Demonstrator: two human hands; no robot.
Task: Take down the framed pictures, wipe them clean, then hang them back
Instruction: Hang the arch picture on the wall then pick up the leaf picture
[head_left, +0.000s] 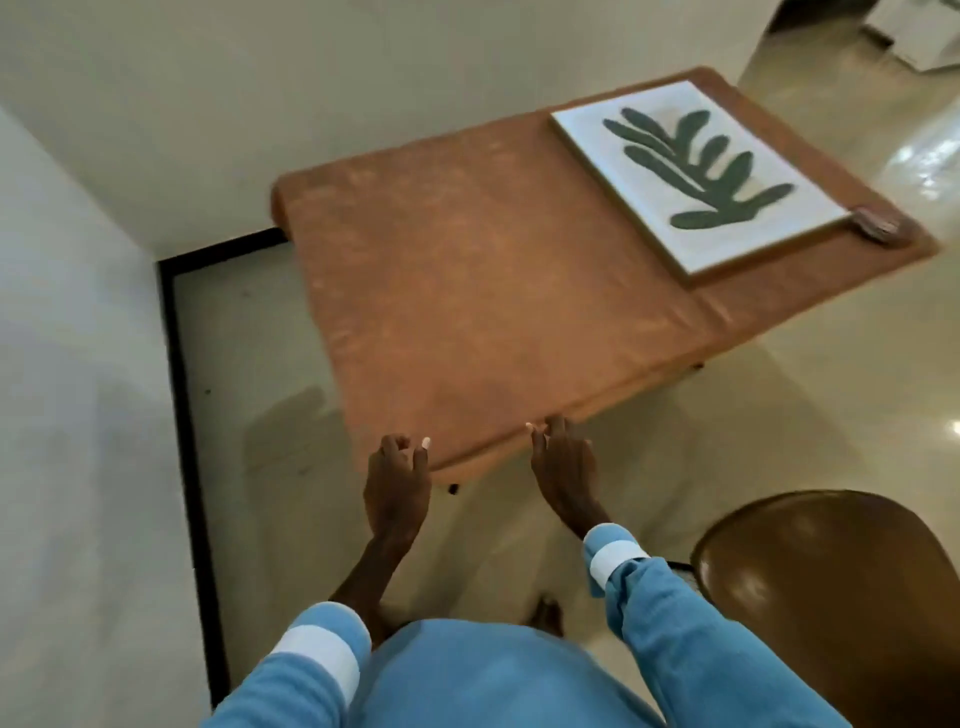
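At the table's (467, 291) far right end: framed picture (696, 171), flat, long axis across the tabletop, rag (880, 226) at its corner. My left hand (397, 483) and right hand (563, 473) are empty, fingers slack, at the near edge; the right is nearer.

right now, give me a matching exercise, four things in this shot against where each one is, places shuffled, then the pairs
Things:
1. framed picture
2. small greyish wad
3. brown chair
4. right hand

Places:
A. at the near edge of the table
B. off the table, low right of the view
C. flat on the table's far end
D. on the table, by the picture's corner

Pairs: 1-C, 2-D, 3-B, 4-A
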